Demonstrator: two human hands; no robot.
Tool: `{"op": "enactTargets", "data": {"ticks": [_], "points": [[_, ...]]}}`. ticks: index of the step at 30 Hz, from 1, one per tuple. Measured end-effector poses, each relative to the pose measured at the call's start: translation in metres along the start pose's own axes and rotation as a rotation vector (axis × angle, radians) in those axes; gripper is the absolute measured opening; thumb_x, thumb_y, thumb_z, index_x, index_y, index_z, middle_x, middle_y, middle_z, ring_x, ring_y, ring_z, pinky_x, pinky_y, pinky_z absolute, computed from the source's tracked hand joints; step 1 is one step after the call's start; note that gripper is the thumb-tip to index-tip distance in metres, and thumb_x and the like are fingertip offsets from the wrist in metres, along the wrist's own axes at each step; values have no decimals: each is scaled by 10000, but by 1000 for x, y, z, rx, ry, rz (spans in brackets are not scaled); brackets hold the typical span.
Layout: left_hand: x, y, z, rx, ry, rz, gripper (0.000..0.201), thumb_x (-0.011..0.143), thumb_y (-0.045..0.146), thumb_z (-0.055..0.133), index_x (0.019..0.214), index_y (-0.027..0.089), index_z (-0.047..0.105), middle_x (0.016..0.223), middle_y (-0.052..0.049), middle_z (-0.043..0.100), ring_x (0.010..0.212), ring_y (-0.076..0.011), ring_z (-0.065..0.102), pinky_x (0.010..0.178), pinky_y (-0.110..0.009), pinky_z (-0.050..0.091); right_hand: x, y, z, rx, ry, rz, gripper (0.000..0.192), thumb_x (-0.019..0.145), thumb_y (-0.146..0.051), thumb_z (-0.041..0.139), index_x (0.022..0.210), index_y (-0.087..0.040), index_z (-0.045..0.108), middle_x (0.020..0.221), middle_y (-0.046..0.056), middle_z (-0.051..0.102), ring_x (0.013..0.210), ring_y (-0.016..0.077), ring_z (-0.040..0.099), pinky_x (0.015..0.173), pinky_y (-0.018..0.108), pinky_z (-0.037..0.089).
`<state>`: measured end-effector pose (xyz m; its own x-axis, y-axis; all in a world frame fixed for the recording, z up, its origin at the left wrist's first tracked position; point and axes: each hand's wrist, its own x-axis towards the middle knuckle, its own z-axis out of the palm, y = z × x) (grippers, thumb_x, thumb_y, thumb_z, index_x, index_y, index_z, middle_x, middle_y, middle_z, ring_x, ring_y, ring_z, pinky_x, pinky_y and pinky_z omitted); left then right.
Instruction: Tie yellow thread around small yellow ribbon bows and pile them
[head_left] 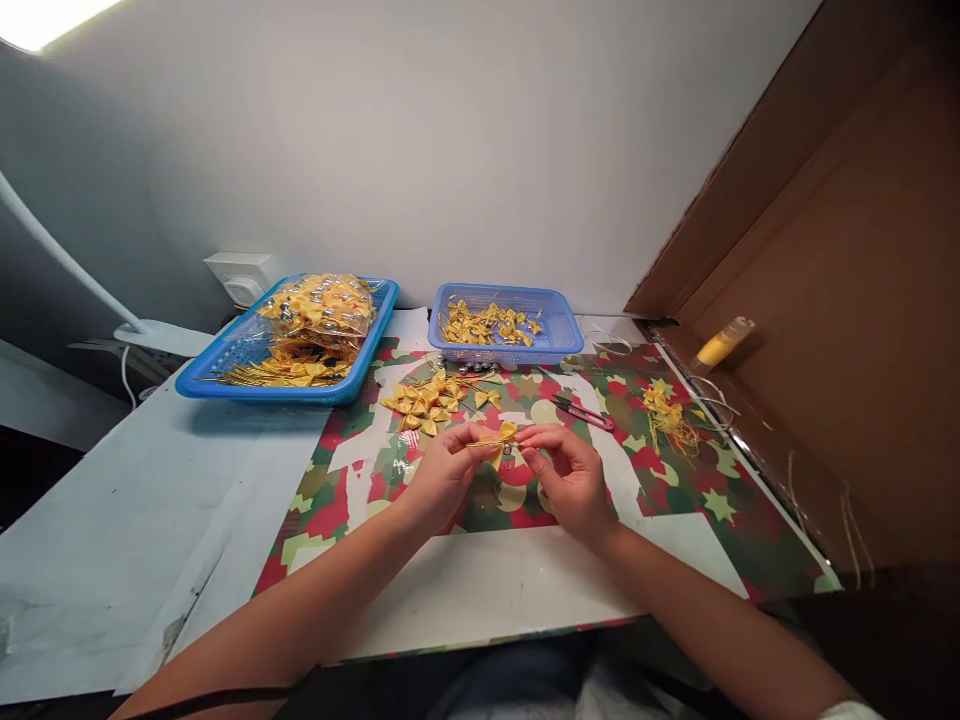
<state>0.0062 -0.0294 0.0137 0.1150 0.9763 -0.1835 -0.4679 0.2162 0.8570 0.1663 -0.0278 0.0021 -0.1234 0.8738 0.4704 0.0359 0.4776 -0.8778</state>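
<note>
Yellow bow (501, 438) held level, long axis left-right between both grips: left hand (442, 470) and right hand (568, 475) pinch closed on its ends.

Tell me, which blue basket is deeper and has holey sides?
The smaller blue basket, behind the hands and holding loose yellow bows. Its walls are mesh and tall. The other, the wide blue tray on the left, is shallow and piled with bagged bows.

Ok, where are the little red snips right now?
The red snips lie on the patterned mat, just beyond the right hand, in front of the small blue basket.
</note>
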Motion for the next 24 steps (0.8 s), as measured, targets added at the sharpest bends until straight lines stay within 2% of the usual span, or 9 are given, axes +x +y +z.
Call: {"op": "enactTargets", "data": {"ticks": [6,13,18,24], "points": [[-7,-2,3,224,-1,210,227,674,336,786,622,160,653,675,-13,624,661,-130,542,635,-244,431,-8,3,11,-19,133,60,55,805,-262,687,775,-217,674,819,51,712,872,199,668,814,362,543],[-13,-6,3,457,19,424,108,746,271,738,701,186,689,766,-42,669,744,-173,589,710,-274,448,-6,0,14,6,182,113,69,760,-230,708,709,-214,663,734,39,703,761,183,664,719,332,548],[-13,-7,3,449,4,425,91,690,237,781,677,190,704,783,-59,694,783,-197,606,765,-292,443,-7,-1,13,-30,178,100,74,753,-206,678,694,-206,634,767,52,707,769,186,668,724,335,548],[-14,-4,4,533,-31,407,100,716,247,755,666,182,698,743,-56,686,738,-188,597,735,-288,437,-6,-6,8,-228,145,-107,105,743,-168,678,668,-219,626,748,25,710,685,167,664,657,310,540]]}}
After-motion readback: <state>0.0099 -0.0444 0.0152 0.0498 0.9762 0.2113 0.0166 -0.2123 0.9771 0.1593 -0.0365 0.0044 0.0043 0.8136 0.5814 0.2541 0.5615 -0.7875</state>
